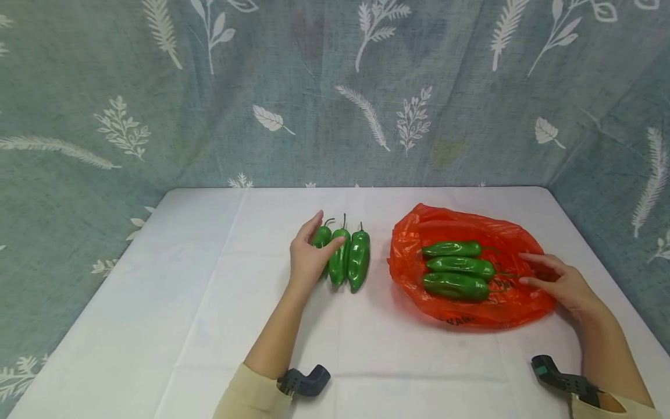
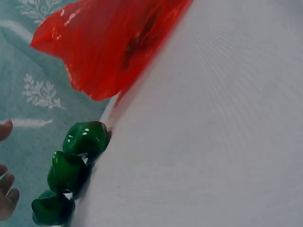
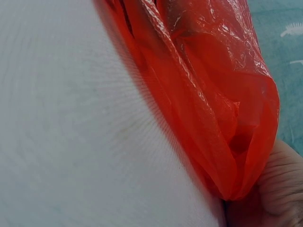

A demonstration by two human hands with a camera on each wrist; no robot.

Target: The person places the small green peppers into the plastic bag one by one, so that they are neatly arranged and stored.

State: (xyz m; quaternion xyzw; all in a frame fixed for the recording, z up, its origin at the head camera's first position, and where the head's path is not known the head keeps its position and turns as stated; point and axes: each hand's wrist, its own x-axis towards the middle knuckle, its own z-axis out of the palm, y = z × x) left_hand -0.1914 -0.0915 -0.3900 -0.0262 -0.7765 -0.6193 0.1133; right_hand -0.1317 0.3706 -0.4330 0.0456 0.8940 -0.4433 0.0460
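Three long green peppers (image 1: 359,262) lie side by side on the white table, stems pointing to the back. Over the leftmost of them is my left hand (image 1: 309,256), its thumb spread from its fingers and partly hiding that pepper. In the left wrist view the fingertips (image 2: 10,196) appear apart from the peppers (image 2: 68,171). A red plastic bag (image 1: 408,262) lies spread on the right, with three more green peppers (image 1: 460,266) on it, stems to the right. My right hand (image 1: 567,285) reaches over the bag's right edge near those stems, holding no pepper; thumb and fingers are parted.
The table (image 1: 209,326) is covered in white cloth with faint creases. A blue-green curtain (image 1: 314,139) with a white leaf pattern hangs behind it and along both sides. Each wrist wears a dark camera mount (image 1: 306,381).
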